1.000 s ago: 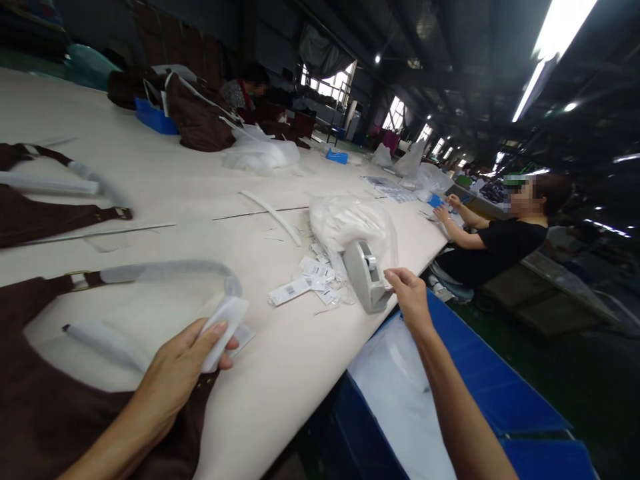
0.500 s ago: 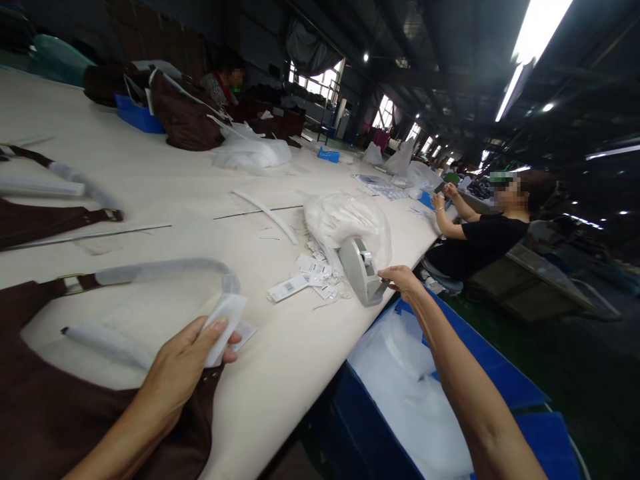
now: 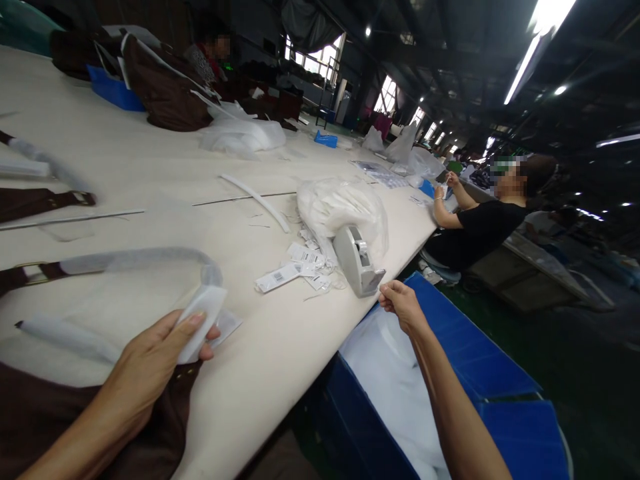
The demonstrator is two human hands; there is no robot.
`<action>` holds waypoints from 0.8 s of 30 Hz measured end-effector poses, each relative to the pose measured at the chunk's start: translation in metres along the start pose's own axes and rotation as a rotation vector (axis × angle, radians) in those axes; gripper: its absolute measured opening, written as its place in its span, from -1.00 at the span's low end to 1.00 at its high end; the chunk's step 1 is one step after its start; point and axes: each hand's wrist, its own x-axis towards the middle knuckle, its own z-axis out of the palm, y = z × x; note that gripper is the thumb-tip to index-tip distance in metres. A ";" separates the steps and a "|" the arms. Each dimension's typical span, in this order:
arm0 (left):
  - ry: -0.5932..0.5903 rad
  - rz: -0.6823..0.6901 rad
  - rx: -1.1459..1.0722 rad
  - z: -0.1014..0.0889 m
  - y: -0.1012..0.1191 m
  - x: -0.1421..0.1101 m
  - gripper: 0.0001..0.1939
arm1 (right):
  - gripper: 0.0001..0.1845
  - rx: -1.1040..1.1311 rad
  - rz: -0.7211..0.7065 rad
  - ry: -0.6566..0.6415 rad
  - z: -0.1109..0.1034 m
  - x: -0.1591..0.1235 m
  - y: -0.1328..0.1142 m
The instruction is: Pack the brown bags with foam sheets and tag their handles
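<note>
Across the long cream table (image 3: 150, 167) we are pinching white foam wrap (image 3: 200, 321) around the brown bag's handle (image 3: 135, 261) with our left hand (image 3: 150, 360), while our right hand (image 3: 400, 305) is closing on tape beside the dispenser (image 3: 356, 261), wrap not yet taped.

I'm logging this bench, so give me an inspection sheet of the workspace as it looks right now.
Surface: cream table, long, shared.
Job's things: foam wrap on brown bag's handle; tape dispenser at table edge.
Clutter: barcode tags, plastic bag of white pieces.
Grips: left hand pinches the wrap; right hand pinched shut beside the dispenser.
Cables: nothing seen.
Surroundings: blue bin below; seated co-worker.
</note>
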 end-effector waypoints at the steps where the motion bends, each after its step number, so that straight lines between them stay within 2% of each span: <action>1: 0.000 0.005 -0.015 0.000 0.000 -0.001 -0.39 | -0.66 -0.002 -0.006 0.013 0.002 0.002 0.005; 6: -0.022 0.045 -0.119 0.001 -0.001 -0.010 -0.48 | -0.63 -0.029 -0.001 0.033 -0.001 -0.014 0.028; 8: -0.053 0.089 -0.138 0.003 -0.005 -0.009 -0.51 | -0.63 0.003 0.009 -0.058 0.002 -0.030 0.029; 10: -0.078 0.111 -0.161 0.004 -0.010 -0.007 -0.54 | -0.66 0.108 -0.004 -0.250 0.014 -0.049 0.019; 12: -0.080 0.116 -0.197 0.005 -0.014 -0.006 -0.57 | -0.72 0.252 -0.040 -0.488 0.039 -0.071 -0.001; 14: -0.070 0.124 -0.224 0.006 -0.015 -0.007 -0.58 | -0.75 0.375 -0.092 -0.699 0.074 -0.091 -0.025; 17: -0.072 0.147 -0.212 0.006 -0.014 -0.011 -0.58 | -0.76 0.449 -0.147 -0.916 0.133 -0.109 -0.049; 20: -0.085 0.174 -0.207 0.006 -0.012 -0.013 -0.59 | -0.73 0.395 -0.144 -1.022 0.180 -0.114 -0.049; 22: -0.082 0.184 -0.229 0.006 -0.012 -0.014 -0.61 | -0.70 0.342 -0.123 -1.024 0.199 -0.114 -0.041; 24: -0.073 0.186 -0.247 0.006 -0.011 -0.014 -0.63 | -0.65 0.306 -0.099 -0.989 0.209 -0.113 -0.034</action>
